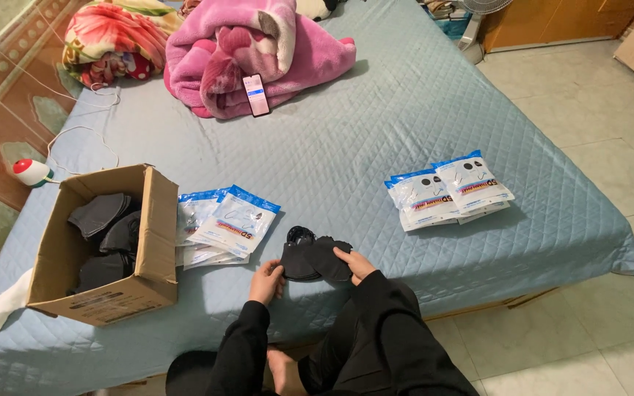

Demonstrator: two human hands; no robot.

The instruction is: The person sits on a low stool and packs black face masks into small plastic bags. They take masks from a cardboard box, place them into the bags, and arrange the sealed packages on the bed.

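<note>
Both hands on the stack of black masks (315,259) at the near edge of the bed (376,139). My left hand (266,282) has its grip closed on the stack's left end, fingers wrapped round the edge. My right hand (354,265) is pinching the right end, thumb on top. Stack rests on the blue quilt, ear loops bunched at the far side. Just left: a pile of flat mask packets (221,224), beside it an open cardboard box (104,249) with more black masks inside. Further right, well apart: a second pile of packets (449,191). Far end of the bed: pink blanket (258,51) with a phone (256,94) on it
</note>
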